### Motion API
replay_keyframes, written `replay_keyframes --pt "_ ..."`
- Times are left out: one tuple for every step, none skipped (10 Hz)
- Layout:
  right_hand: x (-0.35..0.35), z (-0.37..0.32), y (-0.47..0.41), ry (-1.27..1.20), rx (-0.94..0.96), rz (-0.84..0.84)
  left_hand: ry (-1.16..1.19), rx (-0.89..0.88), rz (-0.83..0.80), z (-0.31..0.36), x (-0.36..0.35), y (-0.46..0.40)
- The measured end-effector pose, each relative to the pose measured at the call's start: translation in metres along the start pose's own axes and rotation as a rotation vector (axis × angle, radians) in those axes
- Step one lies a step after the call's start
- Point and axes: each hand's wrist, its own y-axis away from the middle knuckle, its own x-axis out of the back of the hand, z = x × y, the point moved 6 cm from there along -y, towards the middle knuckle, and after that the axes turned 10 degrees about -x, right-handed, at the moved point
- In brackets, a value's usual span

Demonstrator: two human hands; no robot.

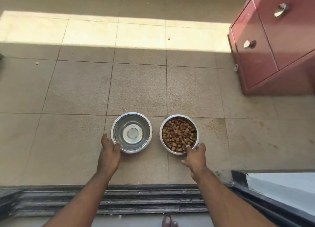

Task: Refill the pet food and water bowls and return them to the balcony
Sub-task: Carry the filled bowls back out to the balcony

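Left hand [110, 150] grips the water bowl [131, 132] rim; right hand [195, 156] pinches the food bowl [179, 134] rim, both on the tiled floor [76, 90]; no writing readable

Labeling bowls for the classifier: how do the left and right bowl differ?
The left bowl shows its shiny steel bottom, with clear water or nothing in it; the right bowl is full of brown kibble. The left hand grips the left bowl's near-left rim; the right hand holds the right bowl's near rim. Both are round steel bowls, similar in size, upright and apart on the tiled floor.
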Motion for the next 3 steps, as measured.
replay_keyframes --pt "0.016 -0.023 0.042 0.274 0.230 0.127 -0.254 -0.159 -0.003 0.034 0.021 0.025" --pt "0.025 -0.053 0.098 0.459 0.480 0.114 -0.332 -0.309 0.003 0.086 0.043 0.051" --pt "0.033 -0.086 0.160 0.638 0.591 0.121 -0.387 -0.426 0.027 0.151 0.065 0.084"
